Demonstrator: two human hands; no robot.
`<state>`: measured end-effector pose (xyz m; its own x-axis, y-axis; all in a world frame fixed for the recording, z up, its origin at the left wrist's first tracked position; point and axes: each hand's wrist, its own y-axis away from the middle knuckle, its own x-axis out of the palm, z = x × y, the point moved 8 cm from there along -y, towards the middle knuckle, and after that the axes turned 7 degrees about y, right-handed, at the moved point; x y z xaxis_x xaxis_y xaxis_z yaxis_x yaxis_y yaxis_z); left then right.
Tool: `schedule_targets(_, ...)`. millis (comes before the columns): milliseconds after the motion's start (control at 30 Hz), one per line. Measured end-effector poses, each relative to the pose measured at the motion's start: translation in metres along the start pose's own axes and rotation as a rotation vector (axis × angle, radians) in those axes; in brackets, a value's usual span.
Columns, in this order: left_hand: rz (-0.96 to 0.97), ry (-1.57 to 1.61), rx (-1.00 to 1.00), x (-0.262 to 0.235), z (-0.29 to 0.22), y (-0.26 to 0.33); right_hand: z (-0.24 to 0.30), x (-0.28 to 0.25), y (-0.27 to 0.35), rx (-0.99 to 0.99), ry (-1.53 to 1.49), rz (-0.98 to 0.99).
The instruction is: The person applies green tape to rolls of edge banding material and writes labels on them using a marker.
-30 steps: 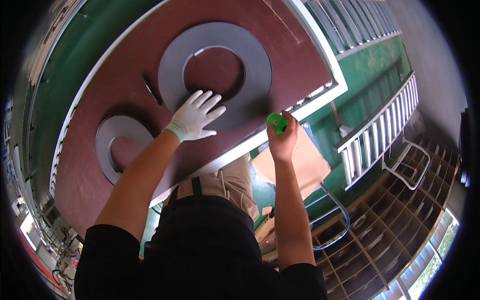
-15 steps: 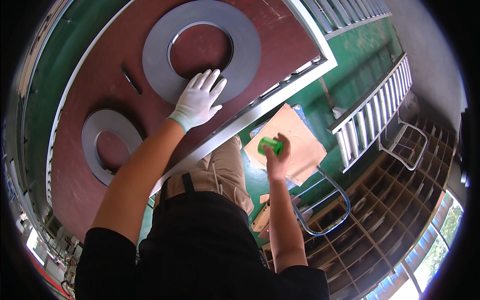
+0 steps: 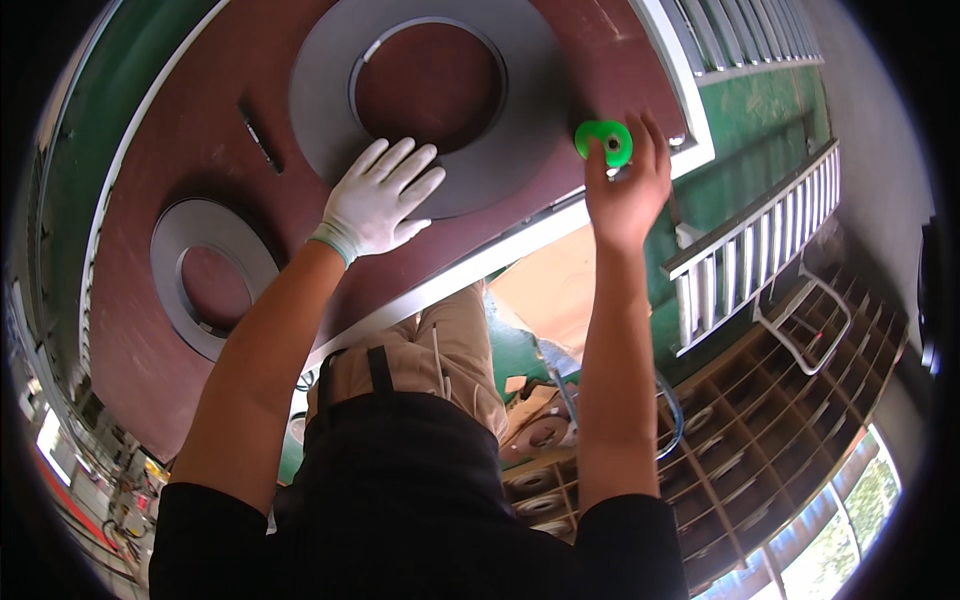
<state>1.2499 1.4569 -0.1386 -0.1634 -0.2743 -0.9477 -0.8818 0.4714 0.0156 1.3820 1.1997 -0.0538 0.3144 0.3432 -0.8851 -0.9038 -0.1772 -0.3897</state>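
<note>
My left hand (image 3: pixel 378 205), in a white glove, lies flat with fingers spread on the near edge of a large flat grey ring (image 3: pixel 530 100). The ring rests on a dark red table (image 3: pixel 130 380). My bare right hand (image 3: pixel 635 195) is closed around a small green tape roll (image 3: pixel 590 135) with a dark core, held over the table's right corner, to the right of the ring. Left of the large ring, a dark pen (image 3: pixel 260 142) lies on the table. A smaller grey ring (image 3: pixel 165 270) lies nearer, beside my left forearm.
A pale metal rim (image 3: pixel 480 262) edges the table. Beyond it stand a seat topped with cardboard (image 3: pixel 555 290) and a roller conveyor section (image 3: pixel 755 240). A compartmented wooden rack (image 3: pixel 760 430) fills the lower right, with a white tubular frame (image 3: pixel 800 345) beside it.
My right hand has carried the green tape roll forward and up, from above the cardboard to the table's right corner. My left hand stays on the large ring. The view has shifted slightly.
</note>
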Motion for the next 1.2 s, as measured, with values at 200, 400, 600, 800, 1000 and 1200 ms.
schedule_targets(200, 0.004, 0.096, 0.018, 0.0, 0.004, -0.001, 0.004, 0.078, 0.101, 0.852, -0.689, 0.685)
schedule_targets(400, 0.007, 0.121, 0.008, -0.002, 0.007, 0.0, 0.008, 0.096, 0.104, 0.749, -0.485, 0.707)
schedule_targets(600, 0.025, 0.106, -0.005, -0.001, 0.006, -0.002, 0.031, 0.088, 0.117, 0.804, -0.388, 0.667)
schedule_targets(800, 0.002, 0.135, 0.01, 0.0, 0.006, 0.0, 0.071, 0.091, 0.168, 0.92, -0.607, 0.626)
schedule_targets(1000, -0.003, 0.124, 0.02, -0.001, 0.006, 0.001, 0.075, 0.08, 0.149, 0.592, -0.262, 0.792)
schedule_targets(1200, -0.011, 0.146, 0.016, 0.0, 0.007, 0.003, 0.057, 0.081, 0.156, 0.642, -0.415, 0.816)
